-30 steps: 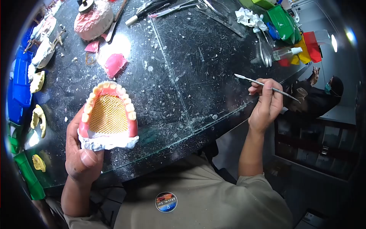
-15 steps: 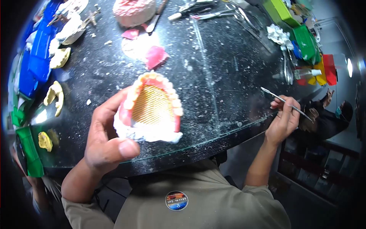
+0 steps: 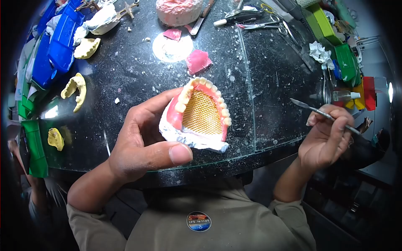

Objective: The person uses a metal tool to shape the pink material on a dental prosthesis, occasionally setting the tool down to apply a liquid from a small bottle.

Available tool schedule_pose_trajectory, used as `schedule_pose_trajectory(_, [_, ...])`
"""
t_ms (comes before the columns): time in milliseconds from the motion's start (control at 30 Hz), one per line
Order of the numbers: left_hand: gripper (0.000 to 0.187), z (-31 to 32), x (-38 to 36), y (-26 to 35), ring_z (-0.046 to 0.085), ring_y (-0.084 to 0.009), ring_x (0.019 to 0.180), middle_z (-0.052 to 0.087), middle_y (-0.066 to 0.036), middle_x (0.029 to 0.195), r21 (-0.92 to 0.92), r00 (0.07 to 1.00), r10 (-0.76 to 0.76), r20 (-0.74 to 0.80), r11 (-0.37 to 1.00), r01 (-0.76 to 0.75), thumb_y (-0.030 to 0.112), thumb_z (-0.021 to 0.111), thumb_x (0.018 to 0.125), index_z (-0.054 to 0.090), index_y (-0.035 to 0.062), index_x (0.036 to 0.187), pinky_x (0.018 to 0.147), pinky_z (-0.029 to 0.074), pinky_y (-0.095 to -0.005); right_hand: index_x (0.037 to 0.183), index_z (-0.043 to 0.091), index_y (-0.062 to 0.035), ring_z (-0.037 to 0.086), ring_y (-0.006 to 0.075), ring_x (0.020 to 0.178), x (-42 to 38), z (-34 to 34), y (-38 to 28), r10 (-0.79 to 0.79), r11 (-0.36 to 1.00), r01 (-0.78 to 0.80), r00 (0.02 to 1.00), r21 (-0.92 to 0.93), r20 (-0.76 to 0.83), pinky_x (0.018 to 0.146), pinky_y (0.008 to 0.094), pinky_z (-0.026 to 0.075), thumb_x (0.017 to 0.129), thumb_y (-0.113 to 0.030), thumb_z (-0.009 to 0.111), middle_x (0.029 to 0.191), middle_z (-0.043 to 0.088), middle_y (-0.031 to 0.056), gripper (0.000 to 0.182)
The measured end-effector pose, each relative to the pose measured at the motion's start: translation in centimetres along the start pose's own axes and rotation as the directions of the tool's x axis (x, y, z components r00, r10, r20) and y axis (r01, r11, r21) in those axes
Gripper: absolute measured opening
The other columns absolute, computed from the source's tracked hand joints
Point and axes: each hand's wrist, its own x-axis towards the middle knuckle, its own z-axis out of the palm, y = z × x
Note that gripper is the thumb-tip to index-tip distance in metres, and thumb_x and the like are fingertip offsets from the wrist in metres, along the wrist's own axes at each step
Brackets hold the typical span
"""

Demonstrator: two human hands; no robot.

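My left hand [image 3: 144,140] is closed around the white plaster base of a denture model [image 3: 201,113], held above the bench near its front edge. Cream teeth line its arch in pink wax, and a gold-coloured mesh covers the palate. Over at the right, my right hand [image 3: 328,136] grips a slim metal wax carver [image 3: 324,113] like a pen, its flat tip pointing left and away from the model. Just beyond the model lies a folded piece of pink wax [image 3: 198,61], with a smaller pink scrap [image 3: 172,34] behind it.
Yellow plaster pieces [image 3: 74,90] and blue bins [image 3: 63,39] line the left side. A round pink-topped block [image 3: 179,11] and a knife [image 3: 202,17] lie at the back. Scissors [image 3: 272,25], crumpled paper [image 3: 321,54] and a green bin [image 3: 346,65] are on the right.
The view has shifted, so the bench items appear farther right. My left hand and the model have tilted a little, showing the mesh more clearly. The carver is still in my right hand.
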Motion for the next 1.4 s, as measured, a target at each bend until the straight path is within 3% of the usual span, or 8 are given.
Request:
schedule_pose_trajectory(100, [0.097, 0.1, 0.0, 0.2, 0.053, -0.0253, 0.109, 0.05, -0.02, 0.118, 0.0, 1.0, -0.008, 0.005, 1.0, 0.008, 0.036, 0.078, 0.057, 0.031, -0.0112, 0.127, 0.096, 0.04, -0.0365, 0.092, 0.045, 0.0008, 0.046, 0.0162, 0.057, 1.4, 3.2, -1.3, -0.106, 0.988, 0.073, 0.962, 0.138, 0.25, 0.051, 0.0259, 0.04, 0.095, -0.024, 0.036, 0.078, 0.051, 0.0167, 0.027])
schedule_pose_trajectory(200, [0.095, 0.3, -0.1, 0.6, 0.053, -0.0253, 0.109, 0.05, -0.02, 0.118, -0.001, 0.999, -0.038, 0.007, 0.999, 0.038, 0.034, 0.077, 0.057, 0.031, -0.0113, 0.127, 0.096, 0.04, -0.0365, 0.09, 0.044, -0.0001, 0.046, 0.0144, 0.052, 1.8, 6.2, -1.3, -0.162, 0.984, 0.128, 0.931, 0.124, 0.326, 0.046, 0.0235, 0.04, 0.095, -0.027, 0.037, 0.072, 0.05, 0.0141, 0.028])
schedule_pose_trajectory(467, [0.095, 0.2, 0.0, 0.6, 0.053, -0.0266, 0.109, 0.05, -0.021, 0.119, -0.035, 0.998, -0.058, 0.005, 0.998, 0.058, 0.031, 0.077, 0.056, 0.031, -0.011, 0.128, 0.098, 0.039, -0.0378, 0.086, 0.046, -0.0007, 0.048, 0.0129, 0.053, 0.2, 7.3, -0.2, -0.027, 0.996, 0.004, 0.963, 0.084, 0.267, 0.043, 0.0215, 0.041, 0.093, -0.027, 0.045, 0.069, 0.049, 0.0109, 0.027])
schedule_pose_trajectory(1400, [0.094, 0.2, 0.0, 0.8, 0.053, -0.0272, 0.11, 0.049, -0.021, 0.12, -0.034, 0.997, -0.073, -0.003, 0.997, 0.073, 0.029, 0.076, 0.055, 0.031, -0.0102, 0.128, 0.099, 0.038, -0.0383, 0.086, 0.048, -0.0011, 0.048, 0.0122, 0.051, -0.4, 7.8, 0.1, -0.011, 0.999, 0.002, 0.971, 0.038, 0.238, 0.043, 0.0222, 0.041, 0.089, -0.031, 0.053, 0.068, 0.049, 0.0082, 0.031])
